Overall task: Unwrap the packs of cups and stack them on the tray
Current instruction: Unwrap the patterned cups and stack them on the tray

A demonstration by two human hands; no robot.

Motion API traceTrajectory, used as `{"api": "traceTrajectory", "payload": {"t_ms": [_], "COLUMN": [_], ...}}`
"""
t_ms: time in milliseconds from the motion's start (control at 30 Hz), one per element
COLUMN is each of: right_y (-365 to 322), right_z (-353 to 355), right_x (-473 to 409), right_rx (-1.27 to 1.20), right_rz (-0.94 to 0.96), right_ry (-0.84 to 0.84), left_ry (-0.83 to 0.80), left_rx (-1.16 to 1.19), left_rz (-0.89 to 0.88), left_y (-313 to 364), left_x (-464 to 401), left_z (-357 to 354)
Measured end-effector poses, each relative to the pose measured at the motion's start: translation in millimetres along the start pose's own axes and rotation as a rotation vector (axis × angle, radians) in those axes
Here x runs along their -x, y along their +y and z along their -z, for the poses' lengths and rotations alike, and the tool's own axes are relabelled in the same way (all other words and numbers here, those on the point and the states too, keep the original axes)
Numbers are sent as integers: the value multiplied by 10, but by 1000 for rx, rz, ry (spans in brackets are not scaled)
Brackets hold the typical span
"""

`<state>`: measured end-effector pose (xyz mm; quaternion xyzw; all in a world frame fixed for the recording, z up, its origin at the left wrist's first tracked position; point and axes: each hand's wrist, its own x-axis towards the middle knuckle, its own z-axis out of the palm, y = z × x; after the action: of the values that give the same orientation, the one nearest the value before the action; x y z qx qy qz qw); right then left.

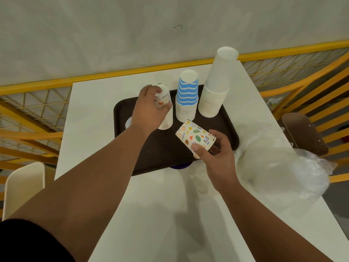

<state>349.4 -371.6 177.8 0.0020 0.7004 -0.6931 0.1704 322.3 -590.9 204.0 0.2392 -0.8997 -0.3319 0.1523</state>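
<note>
Right hand [217, 150] grips a short tilted bunch of patterned cups [195, 136] over the near part of the dark tray [162, 152]. Loose plastic wrap [279, 167] lies right of it. Farther in, left hand [151, 108] curls round the patterned stack [166, 118]; striped stack [187, 97] and plain white stack [215, 91] stand beside it, all on the tray.

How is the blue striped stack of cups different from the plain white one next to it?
The striped stack has blue wavy bands; the white stack is plain. The striped stack is shorter, the white stack clearly taller and wider. The striped stack stands mid-tray, between the white stack and the stack that the left hand grips; the white stack stands at the tray's far right corner. Both stand upside down, untouched.
</note>
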Motion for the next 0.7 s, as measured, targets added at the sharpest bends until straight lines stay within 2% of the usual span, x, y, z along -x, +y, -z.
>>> {"api": "traceTrajectory", "payload": {"t_ms": [67,133,167,267,300,367,467,567,633,700], "right_y": [-24,-48,-56,-91,-99,-100,-88,-73,-55,-30], "right_z": [-5,-24,-37,-74,-78,-79,-84,-101,-94,-71], "right_x": [-7,-3,-3,5,5,4,22,39,34,17], "right_rx": [-49,-117,-148,-206,-213,-181,-53,32,30,2], "right_rz": [-20,-37,-38,-21,-23,-23,21,55,55,35], "right_ry": [-13,-33,-43,-74,-90,-128,-142,-121,-102,-72], "left_ry": [113,207,171,-179,-233,-219,-135,-64,1,100], "left_rx": [47,213,323,675,772,899,917,841,790,670], "left_rz": [-9,18,82,302,349,429,536,565,487,298], "left_y": [69,142,171,248,258,278,298,295,295,331], "left_x": [114,323,447,775,841,914,923,880,813,711], "left_z": [39,34,7,-83,-102,-91,-89,-115,-85,37]}}
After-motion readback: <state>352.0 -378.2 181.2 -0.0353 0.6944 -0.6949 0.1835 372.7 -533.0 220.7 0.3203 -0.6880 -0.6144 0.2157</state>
